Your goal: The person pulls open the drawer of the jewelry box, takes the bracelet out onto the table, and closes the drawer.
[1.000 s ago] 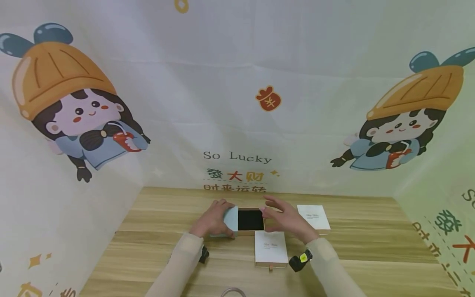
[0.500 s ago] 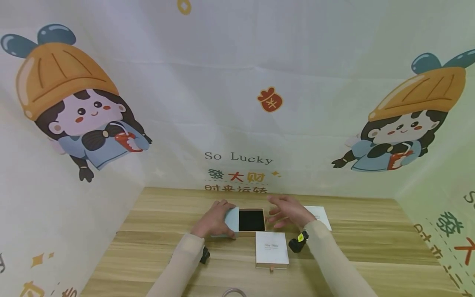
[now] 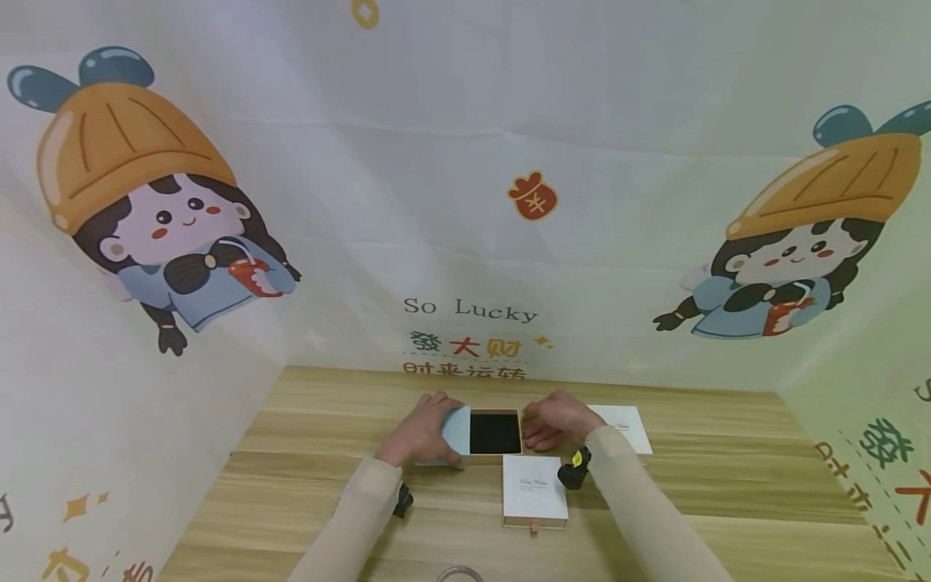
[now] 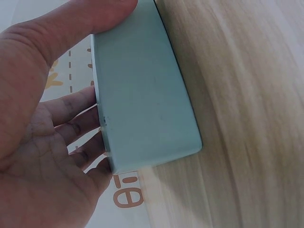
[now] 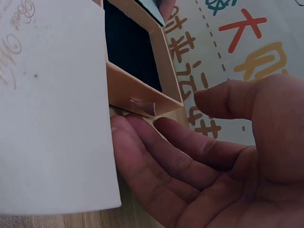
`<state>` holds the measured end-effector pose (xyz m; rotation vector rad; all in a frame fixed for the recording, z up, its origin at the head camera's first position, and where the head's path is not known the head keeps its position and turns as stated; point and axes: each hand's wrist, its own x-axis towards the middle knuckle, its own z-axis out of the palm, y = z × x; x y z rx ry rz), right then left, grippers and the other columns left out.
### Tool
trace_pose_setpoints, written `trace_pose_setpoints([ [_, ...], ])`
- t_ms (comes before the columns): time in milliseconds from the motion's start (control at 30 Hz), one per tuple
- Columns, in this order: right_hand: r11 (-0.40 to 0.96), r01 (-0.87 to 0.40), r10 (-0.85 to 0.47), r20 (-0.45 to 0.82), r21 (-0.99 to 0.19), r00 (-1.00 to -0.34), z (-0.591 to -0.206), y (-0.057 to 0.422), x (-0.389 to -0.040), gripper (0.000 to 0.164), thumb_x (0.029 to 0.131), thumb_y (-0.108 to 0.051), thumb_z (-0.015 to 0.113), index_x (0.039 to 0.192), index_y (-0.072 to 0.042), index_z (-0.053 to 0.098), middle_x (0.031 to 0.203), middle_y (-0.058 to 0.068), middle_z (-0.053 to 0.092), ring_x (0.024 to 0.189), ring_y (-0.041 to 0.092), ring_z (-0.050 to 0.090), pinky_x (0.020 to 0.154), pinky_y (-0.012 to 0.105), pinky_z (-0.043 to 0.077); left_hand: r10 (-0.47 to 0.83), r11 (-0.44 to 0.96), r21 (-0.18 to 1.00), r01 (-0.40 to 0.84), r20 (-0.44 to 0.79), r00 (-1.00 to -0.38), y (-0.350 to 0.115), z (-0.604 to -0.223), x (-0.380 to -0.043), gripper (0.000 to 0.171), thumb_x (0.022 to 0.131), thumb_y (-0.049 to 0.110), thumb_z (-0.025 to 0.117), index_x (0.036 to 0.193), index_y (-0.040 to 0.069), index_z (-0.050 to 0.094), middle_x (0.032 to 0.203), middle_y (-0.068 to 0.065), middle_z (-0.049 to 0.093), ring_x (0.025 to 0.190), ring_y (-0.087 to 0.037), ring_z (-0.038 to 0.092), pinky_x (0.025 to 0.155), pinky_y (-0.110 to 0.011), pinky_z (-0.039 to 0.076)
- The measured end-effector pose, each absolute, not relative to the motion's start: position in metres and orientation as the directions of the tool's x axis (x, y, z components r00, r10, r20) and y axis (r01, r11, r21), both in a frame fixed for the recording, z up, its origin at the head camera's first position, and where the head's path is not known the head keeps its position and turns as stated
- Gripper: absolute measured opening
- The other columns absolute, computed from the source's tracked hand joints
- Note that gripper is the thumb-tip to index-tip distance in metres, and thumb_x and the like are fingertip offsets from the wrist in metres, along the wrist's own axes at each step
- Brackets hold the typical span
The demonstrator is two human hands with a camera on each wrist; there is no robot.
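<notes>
Light-blue box (image 3: 457, 430) is lying on the table (image 3: 698, 469), its black-lined drawer (image 3: 496, 433) sitting partly out. Left grip (image 3: 422, 430) is clasping the box; right grip (image 3: 560, 422) is resting loosely curled near the pull tab (image 5: 146, 107), holding nothing, contact unclear. Risks: right fingers possibly skewing the drawer, or nudging the adjacent white box (image 3: 534, 489) into it.
</notes>
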<state>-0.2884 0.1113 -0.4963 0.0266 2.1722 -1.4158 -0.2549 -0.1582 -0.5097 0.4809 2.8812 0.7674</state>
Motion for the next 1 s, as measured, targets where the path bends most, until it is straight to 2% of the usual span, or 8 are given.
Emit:
trace_pose_setpoints([
  [100, 0.456, 0.306, -0.263, -0.455, -0.836, -0.850, -0.499, 0.109, -0.290, 0.025, 0.094, -0.013, 0.060, 0.098, 0.008, 0.073, 0.085, 0.015, 0.076, 0.066, 0.017, 0.072, 0.066, 0.031, 0.063, 0.329, 0.821, 0.504, 0.268, -0.034, -0.944, -0.158, -0.509, -0.255, 0.096, 0.059, 0.029, 0.100, 0.143, 0.012, 0.056, 0.131, -0.005, 0.057, 0.114, -0.024, 0.049, 0.091, -0.043, 0.055],
  [200, 0.481, 0.300, -0.255, -0.459, -0.823, -0.851, -0.503, 0.106, -0.292, 0.020, 0.094, -0.009, 0.061, 0.092, 0.006, 0.074, 0.081, 0.013, 0.074, 0.065, 0.016, 0.070, 0.064, 0.029, 0.062, 0.327, 0.821, 0.506, 0.266, -0.034, -0.945, -0.158, -0.509, -0.255, 0.096, 0.059, 0.029, 0.100, 0.143, 0.012, 0.056, 0.131, -0.005, 0.058, 0.114, -0.024, 0.049, 0.091, -0.043, 0.055],
  [567, 0.514, 0.268, -0.235, -0.434, -0.815, -0.870, -0.501, 0.100, -0.286, 0.012, 0.088, 0.005, 0.062, 0.085, 0.006, 0.073, 0.067, 0.006, 0.066, 0.058, 0.012, 0.063, 0.059, 0.023, 0.059, 0.326, 0.821, 0.508, 0.259, -0.046, -0.944, -0.157, -0.509, -0.253, 0.096, 0.060, 0.027, 0.099, 0.144, 0.012, 0.055, 0.133, -0.005, 0.057, 0.116, -0.025, 0.048, 0.093, -0.043, 0.055],
  [733, 0.529, 0.260, -0.232, -0.432, -0.808, -0.872, -0.505, 0.099, -0.287, 0.013, 0.089, 0.005, 0.061, 0.083, 0.004, 0.072, 0.066, 0.005, 0.064, 0.057, 0.011, 0.061, 0.056, 0.022, 0.057, 0.328, 0.820, 0.512, 0.258, -0.050, -0.943, -0.157, -0.509, -0.253, 0.097, 0.060, 0.028, 0.099, 0.145, 0.012, 0.055, 0.133, -0.005, 0.056, 0.116, -0.025, 0.048, 0.094, -0.044, 0.054],
  [1000, 0.608, 0.138, -0.292, -0.382, -0.782, -0.877, -0.515, 0.083, -0.290, 0.016, 0.093, 0.003, 0.063, 0.080, 0.001, 0.072, 0.067, 0.003, 0.065, 0.056, 0.008, 0.060, 0.056, 0.020, 0.056, 0.335, 0.821, 0.506, 0.265, -0.050, -0.941, -0.158, -0.507, -0.252, 0.098, 0.060, 0.028, 0.099, 0.146, 0.011, 0.054, 0.134, -0.006, 0.057, 0.118, -0.026, 0.048, 0.095, -0.045, 0.054],
])
